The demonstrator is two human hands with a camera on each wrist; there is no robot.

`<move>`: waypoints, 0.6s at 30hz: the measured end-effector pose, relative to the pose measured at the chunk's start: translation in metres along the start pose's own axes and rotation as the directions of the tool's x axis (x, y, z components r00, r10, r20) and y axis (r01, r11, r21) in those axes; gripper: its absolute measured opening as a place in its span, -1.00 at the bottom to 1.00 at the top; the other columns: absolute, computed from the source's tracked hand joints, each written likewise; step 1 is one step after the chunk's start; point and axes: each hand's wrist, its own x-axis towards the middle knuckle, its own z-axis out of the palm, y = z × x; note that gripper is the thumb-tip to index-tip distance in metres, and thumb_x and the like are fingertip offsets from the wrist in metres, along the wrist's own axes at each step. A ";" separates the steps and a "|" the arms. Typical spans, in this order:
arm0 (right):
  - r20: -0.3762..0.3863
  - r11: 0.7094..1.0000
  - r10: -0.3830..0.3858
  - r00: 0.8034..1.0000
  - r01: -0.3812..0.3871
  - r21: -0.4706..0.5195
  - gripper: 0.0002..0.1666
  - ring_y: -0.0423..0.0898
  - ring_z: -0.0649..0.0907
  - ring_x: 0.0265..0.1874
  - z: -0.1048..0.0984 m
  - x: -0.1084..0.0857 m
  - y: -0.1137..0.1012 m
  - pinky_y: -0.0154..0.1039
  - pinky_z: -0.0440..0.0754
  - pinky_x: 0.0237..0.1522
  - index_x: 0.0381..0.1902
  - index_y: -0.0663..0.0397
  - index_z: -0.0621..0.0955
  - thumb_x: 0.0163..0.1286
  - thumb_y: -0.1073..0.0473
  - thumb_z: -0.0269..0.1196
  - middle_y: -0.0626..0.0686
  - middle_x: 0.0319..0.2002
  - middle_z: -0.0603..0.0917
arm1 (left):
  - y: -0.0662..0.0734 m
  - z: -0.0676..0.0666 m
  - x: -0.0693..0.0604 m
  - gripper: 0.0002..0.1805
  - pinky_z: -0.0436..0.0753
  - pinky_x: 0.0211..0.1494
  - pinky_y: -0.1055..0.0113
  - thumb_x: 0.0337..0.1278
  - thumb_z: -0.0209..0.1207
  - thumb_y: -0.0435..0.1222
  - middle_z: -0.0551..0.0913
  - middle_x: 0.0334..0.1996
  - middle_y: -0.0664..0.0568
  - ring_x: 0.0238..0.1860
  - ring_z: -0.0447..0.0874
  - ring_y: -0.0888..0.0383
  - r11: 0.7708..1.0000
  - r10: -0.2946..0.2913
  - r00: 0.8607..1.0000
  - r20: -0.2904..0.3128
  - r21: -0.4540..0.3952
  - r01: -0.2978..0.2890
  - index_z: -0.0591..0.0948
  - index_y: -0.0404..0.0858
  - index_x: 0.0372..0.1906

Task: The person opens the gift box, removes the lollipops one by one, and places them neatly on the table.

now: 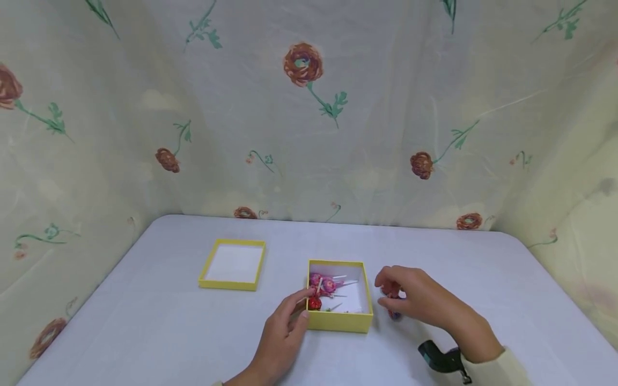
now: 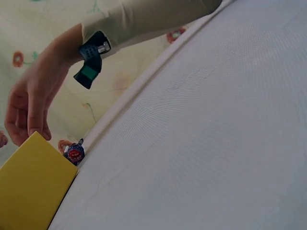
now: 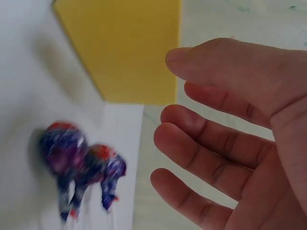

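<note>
A yellow box (image 1: 340,322) with a white inside stands on the table, holding several lollipops (image 1: 329,284) in pink and red wrappers, mostly along its left side. My left hand (image 1: 278,335) grips the box's left wall, index fingertip over the rim and thumb outside near the front corner; the left wrist view does not show this hand. Just right of the box, my right hand (image 1: 419,294) hovers over wrapped lollipops (image 3: 64,148) in blue, purple and red. Its fingers (image 3: 204,155) are loosely bent and apart from the thumb, with nothing held between them.
To the left and farther back, a shallow yellow-rimmed box lid (image 1: 232,286) lies with its white inside up. The table (image 1: 159,321) has a white cover. Flowered cloth (image 1: 367,161) hangs behind it and at both sides. A dark wrist camera (image 1: 439,358) sits below my right wrist.
</note>
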 end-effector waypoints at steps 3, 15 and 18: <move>-0.001 1.000 -0.011 1.000 0.011 0.007 -0.73 -0.17 0.52 -0.42 0.000 0.005 -0.007 -0.40 0.62 -0.37 -0.14 0.00 0.61 0.22 0.11 0.38 -0.17 -0.45 0.52 | 0.000 0.000 0.000 -0.58 0.61 0.11 0.28 0.43 -0.03 -0.28 0.41 0.30 0.14 0.27 0.44 0.08 1.000 -0.005 1.000 0.002 0.005 0.005 0.39 0.04 0.31; 0.045 0.997 -0.066 0.997 0.064 0.049 -0.69 -0.16 0.56 -0.28 0.006 0.021 -0.029 -0.29 0.66 -0.21 -0.09 -0.11 0.62 0.22 0.01 0.39 -0.19 -0.29 0.61 | 0.001 -0.001 0.001 -0.59 0.62 0.10 0.24 0.44 -0.03 -0.25 0.40 0.31 0.11 0.27 0.44 0.05 1.000 -0.020 1.000 0.017 0.002 0.020 0.38 0.07 0.31; 0.062 0.993 -0.093 0.994 0.088 0.083 -0.70 -0.18 0.57 -0.28 0.008 0.025 -0.034 -0.30 0.66 -0.19 -0.11 -0.10 0.63 0.22 0.02 0.39 -0.16 -0.25 0.64 | 0.000 -0.001 0.002 -0.59 0.62 0.11 0.25 0.44 -0.04 -0.24 0.40 0.31 0.12 0.27 0.44 0.06 1.000 -0.024 1.000 0.016 0.006 0.024 0.38 0.08 0.31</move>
